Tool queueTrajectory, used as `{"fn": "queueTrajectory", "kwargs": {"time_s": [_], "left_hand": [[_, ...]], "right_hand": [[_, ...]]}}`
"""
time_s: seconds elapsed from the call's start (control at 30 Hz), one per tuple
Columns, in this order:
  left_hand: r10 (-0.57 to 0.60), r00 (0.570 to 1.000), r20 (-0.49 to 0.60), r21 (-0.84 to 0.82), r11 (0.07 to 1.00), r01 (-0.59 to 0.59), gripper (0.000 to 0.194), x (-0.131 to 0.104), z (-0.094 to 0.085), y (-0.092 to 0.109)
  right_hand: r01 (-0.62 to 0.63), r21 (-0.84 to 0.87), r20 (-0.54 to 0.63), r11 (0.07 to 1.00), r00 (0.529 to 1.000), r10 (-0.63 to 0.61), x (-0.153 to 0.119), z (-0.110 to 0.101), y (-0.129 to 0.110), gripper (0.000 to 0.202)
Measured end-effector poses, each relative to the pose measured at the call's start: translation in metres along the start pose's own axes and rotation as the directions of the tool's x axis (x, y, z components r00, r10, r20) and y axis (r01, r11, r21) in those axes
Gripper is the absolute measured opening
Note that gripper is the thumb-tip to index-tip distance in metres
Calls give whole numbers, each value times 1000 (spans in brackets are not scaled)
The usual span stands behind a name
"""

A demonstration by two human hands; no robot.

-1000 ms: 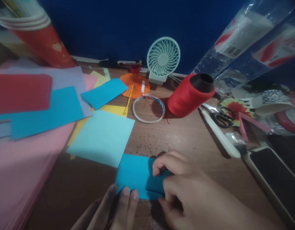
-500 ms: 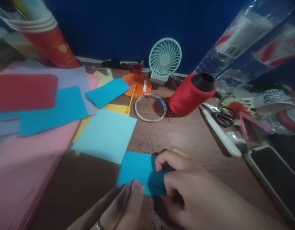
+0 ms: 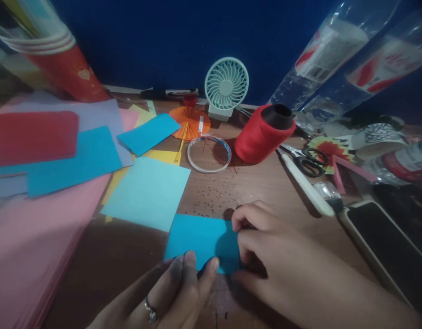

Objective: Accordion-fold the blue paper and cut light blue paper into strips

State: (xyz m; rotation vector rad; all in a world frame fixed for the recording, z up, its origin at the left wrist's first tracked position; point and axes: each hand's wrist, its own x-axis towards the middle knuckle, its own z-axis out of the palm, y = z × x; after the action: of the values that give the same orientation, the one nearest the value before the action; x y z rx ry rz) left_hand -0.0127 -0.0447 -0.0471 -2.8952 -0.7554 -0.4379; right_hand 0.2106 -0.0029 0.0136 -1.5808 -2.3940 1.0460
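A bright blue piece of paper (image 3: pixel 202 237) lies flat on the wooden table in front of me. At its near edge, my left hand (image 3: pixel 176 292), with a ring on one finger, presses down with its fingertips and thumb. My right hand (image 3: pixel 266 242) has its fingers curled around the paper's right edge, hiding that side. Just beyond the left corner lies a pale aqua paper square (image 3: pixel 147 194), partly over yellow paper (image 3: pixel 115 185). Small dark specks are scattered on the table behind the blue paper.
A red thread spool (image 3: pixel 257 137), a clear ring (image 3: pixel 209 155), an orange paper fan (image 3: pixel 193 119) and a small electric fan (image 3: pixel 226 84) stand or lie at the back. Scissors (image 3: pixel 307 160), a white-handled tool (image 3: pixel 308 187) and a phone (image 3: pixel 378 246) are right; pink paper (image 3: pixel 43 256) is left.
My left thumb has come forward onto the blue paper's near edge, apart from the fingers. My right fingers have shifted slightly outward to its right edge. The view has shifted a little.
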Motion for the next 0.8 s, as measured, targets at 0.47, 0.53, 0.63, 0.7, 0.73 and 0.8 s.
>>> {"fn": "queueTrajectory", "kwargs": {"time_s": [0.47, 0.53, 0.63, 0.7, 0.73, 0.8], "left_hand": [[-180, 973, 142, -40, 981, 188, 41, 14, -18, 15], [-193, 957, 217, 0, 980, 198, 44, 18, -21, 19], [-252, 926, 281, 45, 967, 249, 45, 25, -25, 25], [-267, 919, 291, 60, 964, 261, 43, 30, -26, 27], [-267, 918, 291, 67, 963, 259, 43, 32, -26, 27], [-251, 925, 285, 91, 968, 234, 43, 34, -26, 26]], "right_hand": [[87, -99, 2, 991, 996, -87, 5, -13, 9, 8], [91, -113, -29, 989, 995, -94, 6, -8, 11, 10], [103, -114, -42, 988, 993, -108, 6, -6, 12, 11], [109, -110, -38, 988, 993, -113, 5, -6, 12, 10], [111, -104, -36, 988, 993, -115, 4, -7, 11, 9], [107, -85, -36, 991, 993, -111, 3, -7, 10, 12]]}}
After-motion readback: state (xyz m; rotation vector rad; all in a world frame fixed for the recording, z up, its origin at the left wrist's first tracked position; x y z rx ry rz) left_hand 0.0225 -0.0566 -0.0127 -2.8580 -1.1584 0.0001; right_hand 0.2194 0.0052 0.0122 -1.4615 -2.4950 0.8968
